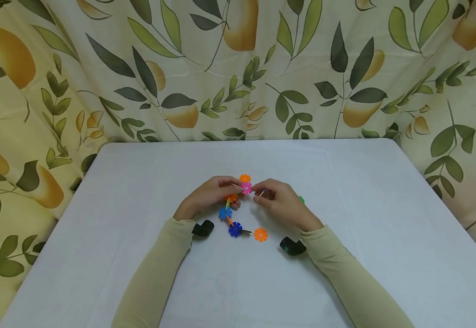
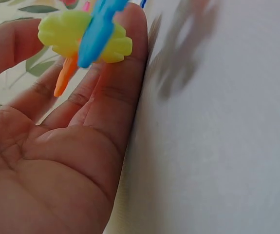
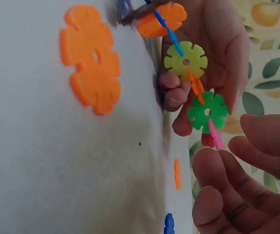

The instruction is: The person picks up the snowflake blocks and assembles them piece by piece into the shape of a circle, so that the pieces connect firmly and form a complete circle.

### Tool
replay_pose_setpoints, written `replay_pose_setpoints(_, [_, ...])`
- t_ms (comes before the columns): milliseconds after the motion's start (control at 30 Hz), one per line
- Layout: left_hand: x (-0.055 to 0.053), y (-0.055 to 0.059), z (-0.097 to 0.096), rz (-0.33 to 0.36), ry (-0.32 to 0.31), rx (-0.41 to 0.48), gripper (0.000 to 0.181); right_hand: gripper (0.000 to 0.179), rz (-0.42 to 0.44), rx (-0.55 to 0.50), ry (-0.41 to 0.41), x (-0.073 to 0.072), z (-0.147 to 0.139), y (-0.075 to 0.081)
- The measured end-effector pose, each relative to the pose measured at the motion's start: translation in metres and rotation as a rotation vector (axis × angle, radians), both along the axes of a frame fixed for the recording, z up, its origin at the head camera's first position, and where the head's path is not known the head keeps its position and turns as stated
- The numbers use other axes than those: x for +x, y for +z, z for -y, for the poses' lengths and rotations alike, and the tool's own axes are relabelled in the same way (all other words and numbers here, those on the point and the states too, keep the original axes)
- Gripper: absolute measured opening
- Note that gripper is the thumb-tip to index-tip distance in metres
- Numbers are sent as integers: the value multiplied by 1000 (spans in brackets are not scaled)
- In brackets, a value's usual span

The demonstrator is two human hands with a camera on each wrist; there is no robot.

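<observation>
My left hand [image 1: 213, 196] holds a chain of notched plastic flower discs, its fingers behind the green disc [image 3: 207, 111] near the chain's upper end. A pink disc [image 1: 246, 188] stands slotted into that green one. Down the chain come an orange piece [image 3: 196, 87], a yellow disc [image 3: 185, 61], a light blue disc [image 1: 225, 212] and a dark blue disc [image 1: 235, 229]. In the left wrist view the yellow and blue pieces cross before the palm. My right hand [image 1: 281, 200] is beside the pink disc, fingertips right at its edge, with thumb and index finger apart.
A loose orange disc [image 1: 261, 234] lies on the white table [image 1: 238, 282] near the chain's lower end. Another orange disc [image 1: 245, 178] lies beyond the pink one. A green disc [image 1: 301, 199] shows past my right hand, and a blue disc [image 3: 169, 224] is close by.
</observation>
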State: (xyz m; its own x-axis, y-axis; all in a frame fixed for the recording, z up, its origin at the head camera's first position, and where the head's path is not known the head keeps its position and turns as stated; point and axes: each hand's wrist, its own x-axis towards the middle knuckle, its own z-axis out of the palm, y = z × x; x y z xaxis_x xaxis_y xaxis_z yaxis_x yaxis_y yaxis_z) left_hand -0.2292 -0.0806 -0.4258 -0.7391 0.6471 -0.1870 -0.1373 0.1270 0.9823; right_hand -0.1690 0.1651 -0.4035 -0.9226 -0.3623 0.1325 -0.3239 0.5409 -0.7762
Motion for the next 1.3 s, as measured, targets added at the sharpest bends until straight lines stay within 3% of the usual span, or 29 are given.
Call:
replay_pose_setpoints(200, [-1, -3, 0, 25, 17, 3, 29, 19, 20, 45, 51, 13, -7, -4])
replay_pose_setpoints(367, [-1, -3, 2, 53, 45, 5, 28, 19, 57, 82, 148, 23, -14, -9])
replay_pose_setpoints(567, [-1, -2, 2, 13, 58, -35, 28, 18, -8, 115, 232, 34, -23, -14])
replay_pose_setpoints(800, [0, -4, -1, 22, 70, -53, 26, 20, -5, 119, 226, 42, -33, -13])
replay_pose_setpoints(967, [-1, -5, 1, -12, 92, -86, 25, 22, 57, 163, 236, 46, -31, -12])
replay_pose_setpoints(1200, [-2, -7, 1, -2, 84, -67, 21, 18, 21, 247, 240, 49, -23, -13])
replay_pose_setpoints(1300, [-2, -8, 0, -6, 82, -80, 21, 20, 54, 263, 218, 50, -24, -12])
